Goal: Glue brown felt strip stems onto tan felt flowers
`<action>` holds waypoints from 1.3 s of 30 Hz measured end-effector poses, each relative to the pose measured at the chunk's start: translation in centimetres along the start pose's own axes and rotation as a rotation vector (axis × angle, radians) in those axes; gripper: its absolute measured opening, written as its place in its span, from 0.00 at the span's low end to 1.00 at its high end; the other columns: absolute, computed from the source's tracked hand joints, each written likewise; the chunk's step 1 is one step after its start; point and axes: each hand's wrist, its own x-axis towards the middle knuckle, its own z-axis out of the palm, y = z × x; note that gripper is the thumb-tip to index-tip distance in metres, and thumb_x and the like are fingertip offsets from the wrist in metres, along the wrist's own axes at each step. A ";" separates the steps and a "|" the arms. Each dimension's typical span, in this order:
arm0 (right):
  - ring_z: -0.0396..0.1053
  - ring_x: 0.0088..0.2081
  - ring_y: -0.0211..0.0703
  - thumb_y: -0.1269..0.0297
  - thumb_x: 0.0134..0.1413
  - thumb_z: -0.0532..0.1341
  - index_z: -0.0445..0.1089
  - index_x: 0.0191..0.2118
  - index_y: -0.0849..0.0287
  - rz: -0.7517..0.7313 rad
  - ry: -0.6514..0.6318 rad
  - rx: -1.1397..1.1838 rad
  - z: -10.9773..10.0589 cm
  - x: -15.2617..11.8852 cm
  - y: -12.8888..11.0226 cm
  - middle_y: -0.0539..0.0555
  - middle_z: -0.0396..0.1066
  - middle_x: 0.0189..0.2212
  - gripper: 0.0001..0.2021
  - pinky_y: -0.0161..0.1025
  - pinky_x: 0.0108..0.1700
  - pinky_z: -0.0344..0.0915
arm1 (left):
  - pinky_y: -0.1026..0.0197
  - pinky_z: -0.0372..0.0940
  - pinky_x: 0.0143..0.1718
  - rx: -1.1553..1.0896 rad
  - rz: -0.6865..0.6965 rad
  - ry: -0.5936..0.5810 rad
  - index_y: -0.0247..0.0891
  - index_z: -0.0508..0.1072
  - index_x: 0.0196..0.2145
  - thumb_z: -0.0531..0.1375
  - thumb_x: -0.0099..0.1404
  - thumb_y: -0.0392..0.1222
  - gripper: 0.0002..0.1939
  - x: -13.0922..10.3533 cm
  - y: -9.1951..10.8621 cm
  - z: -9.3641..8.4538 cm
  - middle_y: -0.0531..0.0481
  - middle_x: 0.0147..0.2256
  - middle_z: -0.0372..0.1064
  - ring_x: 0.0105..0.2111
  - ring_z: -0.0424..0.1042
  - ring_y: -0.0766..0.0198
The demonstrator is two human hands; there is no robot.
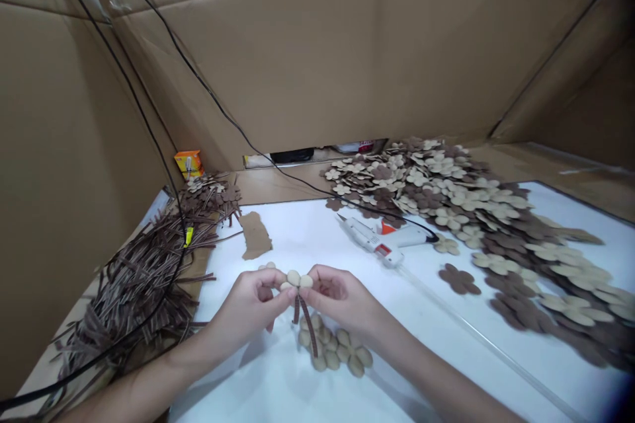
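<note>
My left hand (pixel 256 299) and my right hand (pixel 333 291) pinch a small beige fabric flower (pixel 294 279) between them, over the white board. Two ends of a dark brown ribbon (pixel 310 327) with light stitching hang down from the flower. Just below, several beige padded flowers (pixel 344 351) lie bunched on the board. Part of another pale flower (pixel 268 266) shows behind my left hand. A white glue gun (pixel 372 238) with an orange trigger lies beyond my right hand, a long clear glue stick (pixel 476 327) sticking out of its back.
A large heap of beige and brown felt flowers (pixel 446 192) spreads along the right. Cut brown ribbons (pixel 143 284) pile up on the left, near an orange box (pixel 189 164). A torn cardboard piece (pixel 256 236) lies on the white board (pixel 297 221). Black cables (pixel 208 89) cross before cardboard walls.
</note>
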 end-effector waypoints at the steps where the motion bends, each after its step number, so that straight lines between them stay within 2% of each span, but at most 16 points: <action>1: 0.65 0.27 0.38 0.57 0.50 0.58 0.62 0.25 0.58 0.011 0.000 -0.007 0.0 -0.1 0.1 0.48 0.65 0.22 0.11 0.35 0.31 0.61 | 0.71 0.53 0.14 0.013 -0.001 -0.006 0.33 0.68 0.27 0.57 0.58 0.51 0.16 0.0 -0.1 0.0 0.57 0.21 0.58 0.15 0.55 0.76; 7: 0.64 0.26 0.37 0.58 0.50 0.58 0.64 0.25 0.57 0.042 0.001 -0.045 0.1 -0.4 0.1 0.47 0.64 0.22 0.09 0.34 0.30 0.61 | 0.72 0.50 0.13 0.001 -0.046 -0.093 0.34 0.66 0.27 0.55 0.60 0.48 0.13 0.1 -0.7 -0.1 0.60 0.16 0.53 0.13 0.55 0.75; 11: 0.65 0.26 0.36 0.61 0.51 0.57 0.66 0.27 0.57 0.026 0.035 -0.135 0.1 -0.6 0.0 0.47 0.67 0.23 0.07 0.34 0.31 0.62 | 0.72 0.49 0.13 0.020 -0.067 -0.099 0.35 0.66 0.27 0.55 0.60 0.47 0.12 0.2 -0.9 -0.1 0.60 0.15 0.53 0.13 0.55 0.75; 14: 0.66 0.24 0.37 0.59 0.52 0.56 0.66 0.28 0.58 0.058 0.014 -0.144 0.2 -0.9 0.2 0.48 0.68 0.23 0.08 0.33 0.26 0.62 | 0.72 0.49 0.13 0.017 -0.068 -0.119 0.34 0.65 0.26 0.55 0.60 0.47 0.13 0.3 -1.2 0.0 0.58 0.16 0.57 0.13 0.56 0.75; 17: 0.66 0.23 0.36 0.58 0.53 0.56 0.65 0.28 0.59 0.099 0.007 -0.051 0.3 -0.9 0.7 0.49 0.68 0.22 0.10 0.33 0.24 0.61 | 0.72 0.47 0.12 -0.087 -0.077 -0.174 0.34 0.66 0.29 0.54 0.61 0.49 0.13 0.5 -1.6 0.1 0.58 0.17 0.59 0.11 0.56 0.76; 20: 0.65 0.24 0.36 0.59 0.52 0.57 0.66 0.27 0.59 0.087 0.055 0.018 0.6 -0.9 1.0 0.49 0.67 0.21 0.10 0.32 0.25 0.61 | 0.71 0.45 0.11 -0.211 -0.105 -0.208 0.34 0.66 0.31 0.56 0.59 0.50 0.15 0.6 -1.7 0.0 0.58 0.18 0.60 0.10 0.57 0.76; 26: 0.68 0.26 0.38 0.57 0.52 0.58 0.67 0.28 0.60 0.063 0.079 0.052 0.9 -0.8 0.5 0.52 0.70 0.24 0.11 0.34 0.29 0.64 | 0.72 0.47 0.12 -0.245 -0.133 -0.143 0.32 0.67 0.28 0.61 0.54 0.48 0.14 0.8 -1.4 -0.1 0.57 0.20 0.60 0.13 0.60 0.76; 30: 0.68 0.23 0.38 0.57 0.50 0.59 0.66 0.27 0.60 0.128 0.049 0.031 1.0 -1.0 0.0 0.52 0.70 0.22 0.11 0.33 0.25 0.63 | 0.72 0.54 0.13 -0.225 -0.111 -0.117 0.32 0.67 0.26 0.63 0.51 0.43 0.11 0.9 -1.4 0.1 0.56 0.20 0.63 0.13 0.57 0.77; 33: 0.67 0.19 0.38 0.57 0.51 0.57 0.64 0.27 0.60 0.164 0.037 -0.040 1.1 -1.2 -0.3 0.51 0.69 0.18 0.11 0.33 0.21 0.62 | 0.72 0.56 0.13 -0.254 -0.125 -0.118 0.32 0.67 0.25 0.64 0.49 0.40 0.11 1.0 -1.6 0.2 0.55 0.20 0.64 0.14 0.57 0.77; 39: 0.69 0.22 0.40 0.58 0.50 0.57 0.65 0.25 0.60 0.093 0.127 -0.169 1.2 -1.2 -0.5 0.52 0.70 0.20 0.10 0.36 0.24 0.64 | 0.71 0.58 0.14 -0.298 -0.128 -0.140 0.32 0.68 0.28 0.63 0.51 0.43 0.12 0.9 -1.8 0.1 0.53 0.24 0.65 0.15 0.58 0.76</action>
